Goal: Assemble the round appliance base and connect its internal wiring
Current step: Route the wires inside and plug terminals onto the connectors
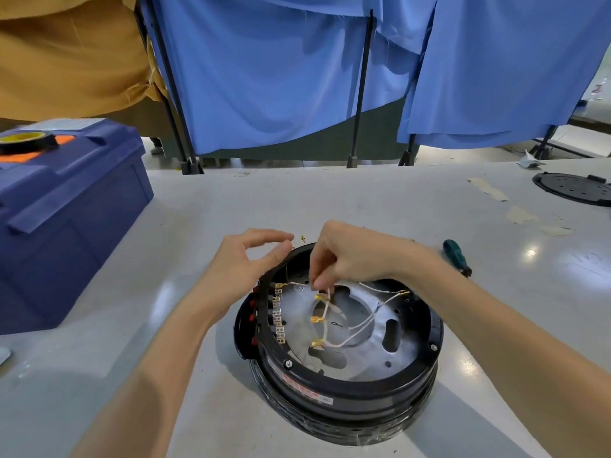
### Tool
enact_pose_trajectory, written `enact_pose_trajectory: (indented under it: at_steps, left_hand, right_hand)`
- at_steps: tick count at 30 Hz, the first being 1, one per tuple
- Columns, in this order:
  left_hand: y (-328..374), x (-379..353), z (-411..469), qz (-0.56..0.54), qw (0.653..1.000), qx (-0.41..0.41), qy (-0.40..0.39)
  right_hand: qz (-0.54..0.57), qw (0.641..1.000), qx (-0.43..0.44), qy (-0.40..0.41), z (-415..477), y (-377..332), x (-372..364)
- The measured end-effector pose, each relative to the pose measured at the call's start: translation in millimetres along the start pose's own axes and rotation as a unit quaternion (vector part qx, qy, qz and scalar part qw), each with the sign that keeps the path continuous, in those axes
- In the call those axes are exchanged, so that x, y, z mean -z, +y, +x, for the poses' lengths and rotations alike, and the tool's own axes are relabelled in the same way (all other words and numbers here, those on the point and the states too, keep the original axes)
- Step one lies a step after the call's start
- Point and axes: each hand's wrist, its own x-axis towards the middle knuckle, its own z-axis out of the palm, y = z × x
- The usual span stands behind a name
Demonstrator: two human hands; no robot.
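A pale grey table (363,200) is spreading out in front of hanging blue curtains (264,77). At the far left a blue toolbox (66,226) is sitting on it, carrying a roll of tape (26,142) on its lid. The left hand (244,259) is reaching in from below, fingers loosely curved and gripping nothing, its thumb tip lying against the far left rim of the round base (347,391). That base is lying flat near the table's front edge with its open side facing up; being round, it has no long axis. A terminal strip (279,317) is lining its left inner wall. The right hand (350,256) is bending down over the far rim, fingertips pinching one of the white wires (363,325), which are trailing across from the right rim. Bare tabletop is lying all round the base. A green screwdriver (458,257) is lying just right of the right wrist, and a black perforated disc (575,190) is sitting well apart at the far right edge.
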Motion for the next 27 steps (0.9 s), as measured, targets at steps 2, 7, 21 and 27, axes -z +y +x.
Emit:
enact_pose_trajectory:
  at_steps: [2, 7, 21, 27]
  left_hand:
    - [-5, -9, -3, -0.007, 1.0, 0.026, 0.01]
    - [-10, -17, -8, -0.08, 0.992, 0.092, 0.022]
    - [-10, -5, -10, -0.057, 0.995, 0.024, -0.076]
    - [-4, -3, -6, 0.077, 0.992, -0.009, -0.095]
  right_hand:
    - [0.011, 1.0, -0.013, -0.016, 3, -3, -11]
    - [0.019, 0.999, -0.003, 0.028, -1, -6, -26]
    - [-0.025, 0.991, -0.001, 0.13, -7, -14, -45]
    - [-0.004, 0.988, -0.006, 0.151, -6, -12, -47]
